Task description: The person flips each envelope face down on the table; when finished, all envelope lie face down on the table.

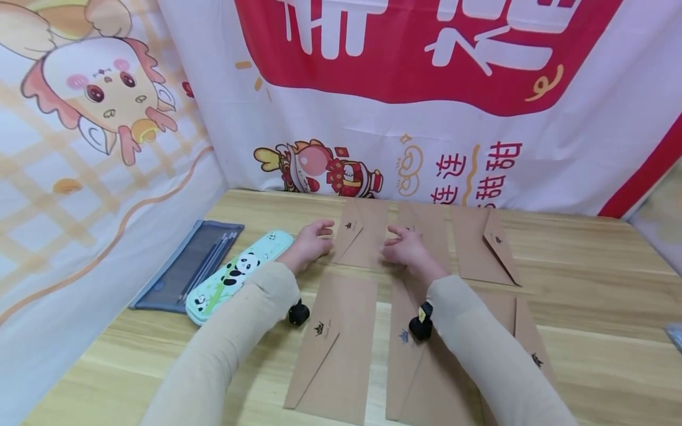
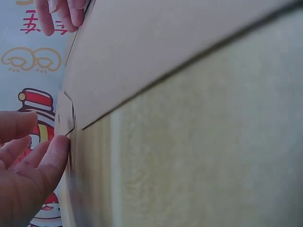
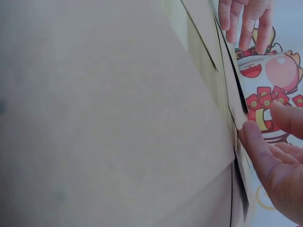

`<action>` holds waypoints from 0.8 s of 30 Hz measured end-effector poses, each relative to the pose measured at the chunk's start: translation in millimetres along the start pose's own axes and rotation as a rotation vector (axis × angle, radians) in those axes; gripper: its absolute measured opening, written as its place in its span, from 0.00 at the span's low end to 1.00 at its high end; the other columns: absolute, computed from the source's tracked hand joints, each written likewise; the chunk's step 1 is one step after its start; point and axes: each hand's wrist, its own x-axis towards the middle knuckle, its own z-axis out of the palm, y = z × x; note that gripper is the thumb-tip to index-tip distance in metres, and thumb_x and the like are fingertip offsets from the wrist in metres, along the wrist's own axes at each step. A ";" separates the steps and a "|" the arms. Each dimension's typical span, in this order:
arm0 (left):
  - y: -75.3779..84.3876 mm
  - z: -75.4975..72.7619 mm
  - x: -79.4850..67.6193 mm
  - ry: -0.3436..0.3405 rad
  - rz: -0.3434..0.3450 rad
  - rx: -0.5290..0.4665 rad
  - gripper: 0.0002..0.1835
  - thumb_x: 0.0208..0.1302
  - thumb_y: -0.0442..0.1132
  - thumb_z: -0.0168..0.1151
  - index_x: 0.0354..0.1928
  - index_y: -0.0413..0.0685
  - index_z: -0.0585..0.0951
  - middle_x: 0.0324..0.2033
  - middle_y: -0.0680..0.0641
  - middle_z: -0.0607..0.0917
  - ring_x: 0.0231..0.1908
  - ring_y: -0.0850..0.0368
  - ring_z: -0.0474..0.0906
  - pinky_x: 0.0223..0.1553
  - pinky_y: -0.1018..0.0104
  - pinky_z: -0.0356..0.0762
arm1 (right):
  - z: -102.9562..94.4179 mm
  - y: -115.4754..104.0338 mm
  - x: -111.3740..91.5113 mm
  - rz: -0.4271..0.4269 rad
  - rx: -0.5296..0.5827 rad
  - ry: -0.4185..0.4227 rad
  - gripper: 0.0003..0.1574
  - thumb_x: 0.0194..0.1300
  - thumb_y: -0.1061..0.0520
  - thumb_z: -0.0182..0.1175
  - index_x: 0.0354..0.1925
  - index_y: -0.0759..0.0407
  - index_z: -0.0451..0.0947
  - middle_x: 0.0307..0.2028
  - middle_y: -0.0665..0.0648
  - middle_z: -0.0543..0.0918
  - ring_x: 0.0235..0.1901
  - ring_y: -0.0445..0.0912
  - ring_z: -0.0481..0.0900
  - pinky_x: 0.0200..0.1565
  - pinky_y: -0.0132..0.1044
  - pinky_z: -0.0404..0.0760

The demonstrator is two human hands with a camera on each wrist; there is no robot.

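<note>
Several brown paper envelopes lie in two rows, each with a pointed flap and a small crown print. My left hand (image 1: pixel 313 241) is at the left edge of the back-left envelope (image 1: pixel 367 236), fingers loosely bent and spread apart. Over the gap between that one and the back-middle envelope (image 1: pixel 434 239) is my right hand (image 1: pixel 407 247), its thumb and fingers apart. In the right wrist view, a fingertip of the right hand (image 3: pixel 279 170) is right at an envelope edge. The front-left envelope (image 1: pixel 348 343) and front-middle envelope (image 1: pixel 402 367) lie nearer me, the latter partly under my right forearm.
A back-right envelope (image 1: pixel 474 248) and a front-right envelope (image 1: pixel 524 322) lie to the right. At left are a mint panda pencil case (image 1: pixel 242 269) and a dark mesh pouch (image 1: pixel 186 266). Printed cloth (image 1: pixel 330 118) hangs behind the wooden table (image 1: pixel 597 284). A bluish object (image 1: pixel 675 334) is at the right edge.
</note>
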 end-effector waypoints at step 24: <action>4.8 4.1 1.1 0.124 -0.097 -0.241 0.30 0.55 0.20 0.52 0.62 0.43 0.68 0.57 0.39 0.73 0.50 0.49 0.73 0.47 0.66 0.77 | 1.7 -2.6 7.2 0.097 0.043 -0.052 0.43 0.60 0.69 0.55 0.70 0.60 0.50 0.59 0.65 0.71 0.53 0.53 0.75 0.52 0.37 0.76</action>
